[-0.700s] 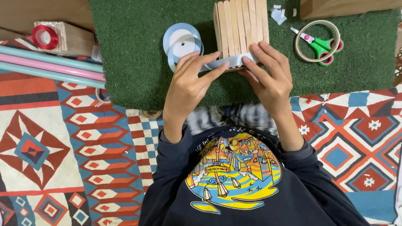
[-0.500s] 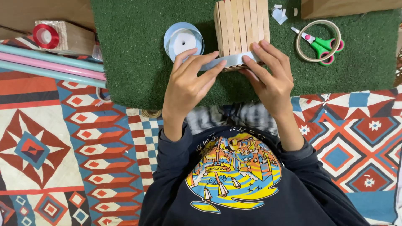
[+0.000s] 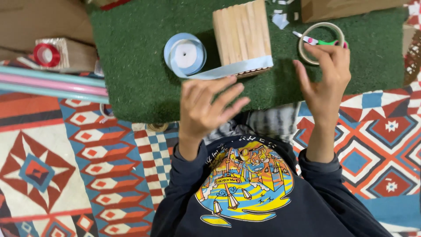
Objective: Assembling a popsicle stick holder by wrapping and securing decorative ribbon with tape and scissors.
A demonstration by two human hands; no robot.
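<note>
Lying across the stick box's [image 3: 242,37] near face, ribbon [image 3: 228,70] remains uncut from its spool [image 3: 185,55] on the mat [image 3: 131,66]; left hand [image 3: 204,107] spread, empty; right hand [image 3: 326,77] open near the scissors [image 3: 318,41].

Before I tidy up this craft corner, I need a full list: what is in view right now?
wooden box: one, pale wood, on green mat
ribbon spool: one, light blue, left of box, strip across box's near edge
tape ring: one, beige, right of box
scissors: one, green and pink, inside ring
green mat: one
paper rolls: three, teal and pink, left
red tape roll: one
patterned rug: one
left hand: open
right hand: open, at ring
</note>
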